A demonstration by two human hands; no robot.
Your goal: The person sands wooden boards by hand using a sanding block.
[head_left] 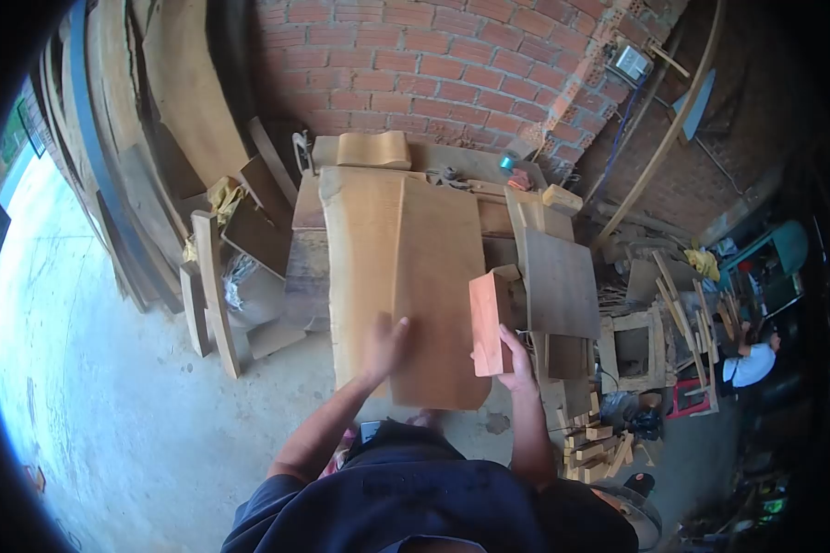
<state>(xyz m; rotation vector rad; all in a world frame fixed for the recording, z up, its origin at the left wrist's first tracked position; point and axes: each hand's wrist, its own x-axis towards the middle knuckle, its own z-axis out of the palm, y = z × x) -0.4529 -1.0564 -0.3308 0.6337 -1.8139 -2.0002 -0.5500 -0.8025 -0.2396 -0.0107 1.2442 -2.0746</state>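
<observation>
My right hand (518, 361) is closed round the lower end of a reddish wooden block (485, 318), which is held upright over the right edge of a wide pale-brown wooden slab (443, 276). A lengthwise line runs down the middle of this slab, and its left edge is wavy. Over the slab's lower left part, my left hand (387, 348) is at or just above the surface, thumb apart from the fingers. Motion blurs those fingers a little, and nothing shows in them. Whether the palm touches the wood I cannot tell.
A curved wooden piece (373, 149) lies at the bench's back, before a brick wall (387, 64). Tall planks (189, 83) lean at left. To the right are a dark flat board (561, 281), wood offcuts (599, 447) and a person in a white shirt (750, 366).
</observation>
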